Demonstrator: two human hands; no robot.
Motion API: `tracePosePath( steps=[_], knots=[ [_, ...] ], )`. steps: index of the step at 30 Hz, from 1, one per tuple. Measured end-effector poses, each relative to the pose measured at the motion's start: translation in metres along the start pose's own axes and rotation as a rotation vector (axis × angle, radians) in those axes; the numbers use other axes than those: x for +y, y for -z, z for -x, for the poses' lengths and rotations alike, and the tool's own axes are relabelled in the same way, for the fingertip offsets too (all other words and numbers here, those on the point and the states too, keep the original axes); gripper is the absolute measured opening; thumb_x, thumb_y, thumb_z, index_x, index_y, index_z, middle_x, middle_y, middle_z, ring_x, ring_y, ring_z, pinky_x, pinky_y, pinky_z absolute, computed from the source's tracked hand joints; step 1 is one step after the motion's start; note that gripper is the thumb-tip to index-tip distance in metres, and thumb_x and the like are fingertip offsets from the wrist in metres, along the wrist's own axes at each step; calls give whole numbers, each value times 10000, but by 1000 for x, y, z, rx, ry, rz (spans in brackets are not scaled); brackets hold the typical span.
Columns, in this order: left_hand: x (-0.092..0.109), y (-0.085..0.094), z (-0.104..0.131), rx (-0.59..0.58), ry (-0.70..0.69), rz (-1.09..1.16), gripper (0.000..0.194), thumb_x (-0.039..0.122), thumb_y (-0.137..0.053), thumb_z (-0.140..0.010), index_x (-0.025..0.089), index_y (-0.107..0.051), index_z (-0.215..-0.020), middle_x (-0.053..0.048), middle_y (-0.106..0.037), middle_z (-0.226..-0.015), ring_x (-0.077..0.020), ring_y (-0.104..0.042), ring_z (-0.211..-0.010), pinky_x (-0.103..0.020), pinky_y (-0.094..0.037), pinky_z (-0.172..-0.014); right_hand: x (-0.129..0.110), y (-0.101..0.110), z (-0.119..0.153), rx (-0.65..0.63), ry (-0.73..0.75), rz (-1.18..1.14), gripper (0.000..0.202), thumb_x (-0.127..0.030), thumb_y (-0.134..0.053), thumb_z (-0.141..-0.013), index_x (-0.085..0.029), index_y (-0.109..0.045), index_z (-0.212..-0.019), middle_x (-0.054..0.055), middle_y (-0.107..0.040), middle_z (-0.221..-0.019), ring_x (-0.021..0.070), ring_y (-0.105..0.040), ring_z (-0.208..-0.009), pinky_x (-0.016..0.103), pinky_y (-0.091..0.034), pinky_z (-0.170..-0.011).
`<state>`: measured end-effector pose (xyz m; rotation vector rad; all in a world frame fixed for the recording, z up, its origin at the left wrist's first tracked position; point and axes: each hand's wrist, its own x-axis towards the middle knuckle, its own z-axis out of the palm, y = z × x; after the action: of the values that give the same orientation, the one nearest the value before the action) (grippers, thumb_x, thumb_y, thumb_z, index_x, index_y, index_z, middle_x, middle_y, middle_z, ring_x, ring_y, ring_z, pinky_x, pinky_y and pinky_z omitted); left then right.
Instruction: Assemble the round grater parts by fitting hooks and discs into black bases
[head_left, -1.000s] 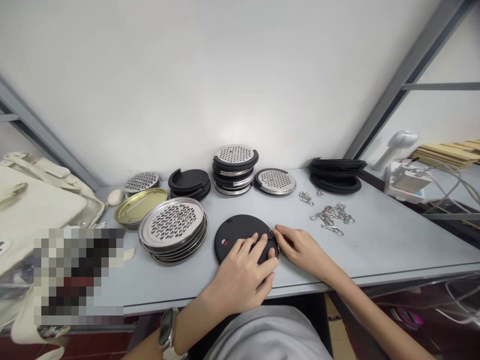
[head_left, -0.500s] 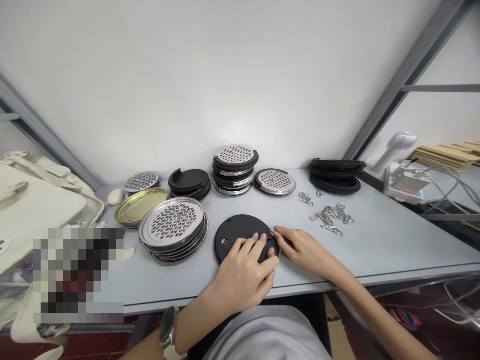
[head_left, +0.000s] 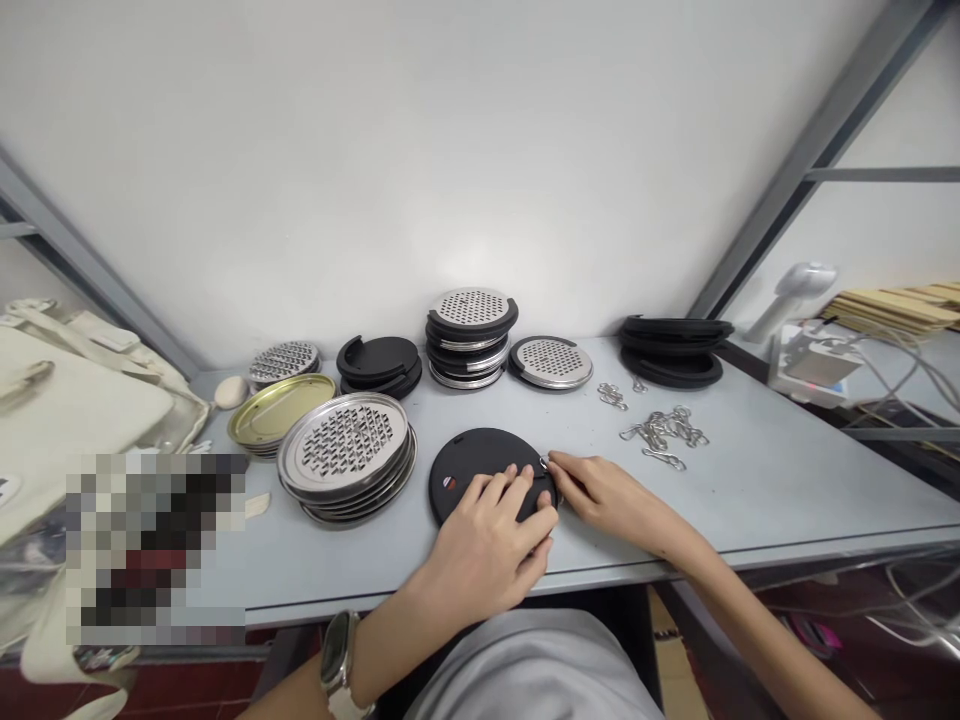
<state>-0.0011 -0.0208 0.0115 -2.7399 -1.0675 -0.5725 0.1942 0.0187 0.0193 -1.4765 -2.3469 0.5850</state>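
A round black disc (head_left: 480,455) lies flat on the table at the front middle. Across its near part rests my left hand (head_left: 491,535), fingers bent and pressing on it. My right hand (head_left: 592,490) pinches a small metal clip (head_left: 544,463) at the disc's right edge. Loose metal clips (head_left: 667,428) lie in a pile to the right. Left of the disc stands a stack of round metal graters (head_left: 352,450), with gold-coloured round plates (head_left: 281,410) behind it.
Along the wall stand a tall stack of graters in black holders (head_left: 470,310), a single grater (head_left: 553,362), black holders (head_left: 379,360) and more black rings (head_left: 671,365). A beige bag (head_left: 82,390) is at the left, a grey device (head_left: 814,360) at the right.
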Motion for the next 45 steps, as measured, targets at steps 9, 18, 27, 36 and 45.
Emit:
tracePosePath(
  steps=[9,18,27,36,45],
  knots=[
    [0,0,-1,-3,12,19,326,294,-475,-887,183,-531,-1189,-132,-507,-1295,-278,-483,-1168,-413,-397,-933,4,-2,0,23,12,-36,301,-313,-334,-935,-202,-433,-674,-34,-477,-541,105,-349,-487,247,-264,-517],
    [0,0,0,-5,5,26,331,294,-458,-897,178,-526,-1200,-144,-502,-1312,-274,-476,-1184,-410,-399,-928,6,3,0,-19,30,-99,286,-288,-360,-918,-200,-391,-647,-61,-390,-524,96,-316,-497,226,-261,-502],
    [0,0,0,22,2,22,323,290,-470,-888,176,-536,-1183,-150,-518,-1295,-271,-503,-1155,-405,-405,-910,10,4,-1,-31,54,-147,291,-293,-369,-913,-199,-361,-638,-62,-365,-533,92,-309,-502,224,-255,-497],
    [-3,-2,1,-28,14,22,359,291,-443,-906,169,-508,-1237,-158,-492,-1319,-288,-463,-1201,-421,-388,-932,17,-4,5,-47,31,-280,325,-361,-357,-918,-206,-291,-640,-63,-284,-588,93,-276,-547,217,-238,-500],
    [-5,2,0,-33,-16,67,342,289,-447,-902,181,-528,-1216,-145,-501,-1323,-285,-454,-1227,-435,-383,-952,12,-3,6,6,18,-343,238,-329,-387,-922,-205,-361,-720,-64,-345,-628,98,-322,-577,218,-277,-532]
  ],
)
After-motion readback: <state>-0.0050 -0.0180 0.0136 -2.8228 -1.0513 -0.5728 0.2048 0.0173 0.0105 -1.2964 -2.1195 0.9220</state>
